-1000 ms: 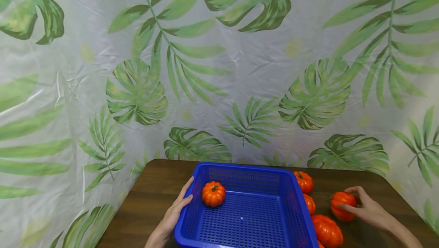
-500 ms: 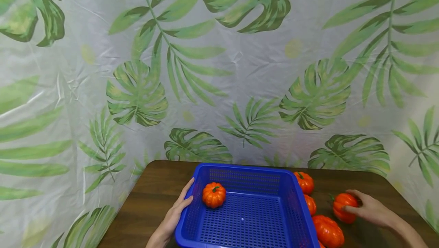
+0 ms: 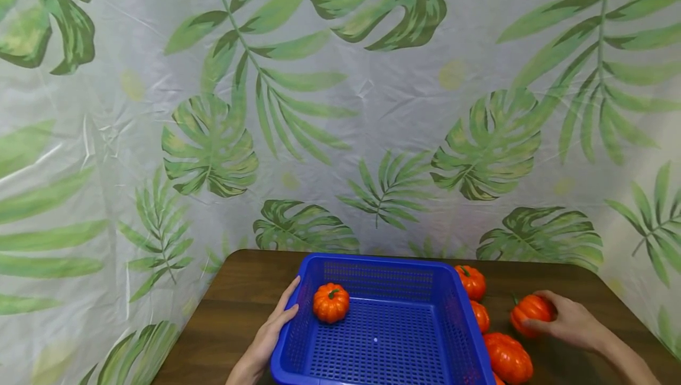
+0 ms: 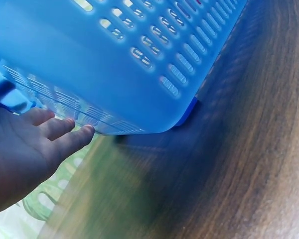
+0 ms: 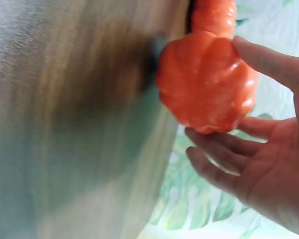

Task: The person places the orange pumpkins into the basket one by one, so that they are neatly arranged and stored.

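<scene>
My right hand [image 3: 571,320] holds a small orange-red ribbed pumpkin [image 3: 530,314] at the right of the table, thumb on its near side and fingers on the far side. In the right wrist view, the thumb and fingertips lie against this pumpkin [image 5: 207,84]. My left hand [image 3: 266,337] rests against the left side of a blue plastic basket [image 3: 375,258]. Seen from the left wrist, its extended fingers [image 4: 65,134] touch the basket's slotted outer wall [image 4: 114,74]. Inside the basket, at the back left, sits one orange pumpkin [image 3: 331,303] with a green stem.
More orange pumpkins line the basket's right side: one at the back [image 3: 471,282], a partly hidden one [image 3: 481,316] and a larger one [image 3: 508,358] in front. The dark wooden table [image 3: 223,308] ends at a leaf-patterned curtain [image 3: 383,136].
My right hand and the pumpkin it holds shift slightly right, then slightly back left, with the pumpkin tipping a little. My left hand and the basket stay in place.
</scene>
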Motion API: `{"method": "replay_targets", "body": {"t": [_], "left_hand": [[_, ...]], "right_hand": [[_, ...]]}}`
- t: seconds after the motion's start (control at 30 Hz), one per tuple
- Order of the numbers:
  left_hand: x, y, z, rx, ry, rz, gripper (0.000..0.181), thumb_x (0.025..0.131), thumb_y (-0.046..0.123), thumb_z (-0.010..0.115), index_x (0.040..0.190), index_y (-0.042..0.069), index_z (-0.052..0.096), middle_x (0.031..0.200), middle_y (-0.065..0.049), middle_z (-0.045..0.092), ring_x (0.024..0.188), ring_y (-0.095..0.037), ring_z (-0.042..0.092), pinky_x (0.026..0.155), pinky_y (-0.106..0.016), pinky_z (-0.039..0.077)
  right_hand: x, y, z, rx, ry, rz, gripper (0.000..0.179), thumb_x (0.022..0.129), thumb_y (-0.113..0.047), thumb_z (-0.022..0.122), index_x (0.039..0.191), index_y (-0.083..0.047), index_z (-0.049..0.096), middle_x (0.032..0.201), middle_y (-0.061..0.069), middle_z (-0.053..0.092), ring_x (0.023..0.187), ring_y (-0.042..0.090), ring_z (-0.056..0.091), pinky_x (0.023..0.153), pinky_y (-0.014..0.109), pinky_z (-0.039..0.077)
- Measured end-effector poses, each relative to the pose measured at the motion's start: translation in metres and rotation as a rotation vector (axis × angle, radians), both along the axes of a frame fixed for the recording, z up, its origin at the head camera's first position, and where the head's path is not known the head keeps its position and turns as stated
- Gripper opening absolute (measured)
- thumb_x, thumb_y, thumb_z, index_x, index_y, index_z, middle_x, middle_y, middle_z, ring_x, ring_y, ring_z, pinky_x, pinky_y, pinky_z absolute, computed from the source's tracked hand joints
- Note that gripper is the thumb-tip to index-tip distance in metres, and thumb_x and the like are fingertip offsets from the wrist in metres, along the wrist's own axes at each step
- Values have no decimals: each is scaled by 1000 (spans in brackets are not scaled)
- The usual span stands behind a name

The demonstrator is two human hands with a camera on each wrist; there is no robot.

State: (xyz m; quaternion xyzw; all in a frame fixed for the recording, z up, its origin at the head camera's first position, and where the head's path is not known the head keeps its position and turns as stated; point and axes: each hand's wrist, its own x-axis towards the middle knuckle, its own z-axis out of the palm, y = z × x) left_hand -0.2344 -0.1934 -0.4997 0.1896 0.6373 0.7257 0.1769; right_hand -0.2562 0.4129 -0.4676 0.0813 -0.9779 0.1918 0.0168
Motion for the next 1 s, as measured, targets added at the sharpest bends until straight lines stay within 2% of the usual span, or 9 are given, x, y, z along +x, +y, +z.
{"method": "replay_targets", "body": {"t": [0.1,0.23,0.33,0.43,0.53,0.67,0.77,0.9,1.0], "left_hand": [[0,0,0,0,2,0,60,115,32,25,167,33,-5,175,-12,-9,142,-27,43,109,-41,45],[0,1,1,5,0,2,60,115,32,25,167,32,-6,175,-13,-7,141,-28,44,108,-42,45],[0,1,1,10,-3,3,60,115,32,25,167,31,-6,175,-14,-6,140,-28,46,107,-43,46],[1,1,1,7,-5,5,60,115,32,25,167,31,-6,174,-15,-5,139,-27,47,107,-42,47],[1,1,1,3,-6,6,60,115,32,25,167,31,-6,175,-15,-5,139,-27,48,107,-41,47],[0,1,1,3,0,6,60,115,32,25,167,30,-6,175,-14,-5,140,-26,47,107,-41,47],[0,1,1,7,-3,2,60,115,32,25,167,31,-6,175,-14,-5,140,-26,47,107,-41,47],[0,1,1,10,-7,1,60,115,32,25,167,31,-6,175,-14,-6,140,-26,47,107,-42,47],[0,1,1,8,-5,4,60,115,32,25,167,31,-6,175,-14,-6,140,-26,47,107,-43,47]], "right_hand": [[1,0,-5,-19,40,-15,71,86,-38,82,130,12,57,104,15,73,88,21,65,68,32,49],[5,3,-8,-52,54,-5,69,86,-34,83,133,8,56,107,15,72,86,9,62,68,28,48],[8,6,-8,-72,53,29,69,86,-31,83,136,8,54,112,18,72,86,-2,57,69,26,47],[10,10,-10,-71,64,67,71,84,-28,85,137,9,55,116,23,70,89,-7,55,69,26,48],[10,11,-10,-54,50,68,73,85,-30,83,138,10,54,118,25,69,91,0,59,70,26,49],[7,6,-8,-22,33,14,75,89,-39,79,137,13,55,116,29,70,95,25,69,72,35,53],[5,1,-8,-9,59,-17,73,88,-40,80,133,13,58,113,30,71,95,36,70,71,39,53],[5,-3,-8,-31,95,-18,72,84,-37,85,132,10,60,110,26,72,91,30,69,67,32,51],[6,-4,-9,-65,93,4,73,83,-36,86,136,7,58,113,24,72,89,14,66,67,28,50]]}}
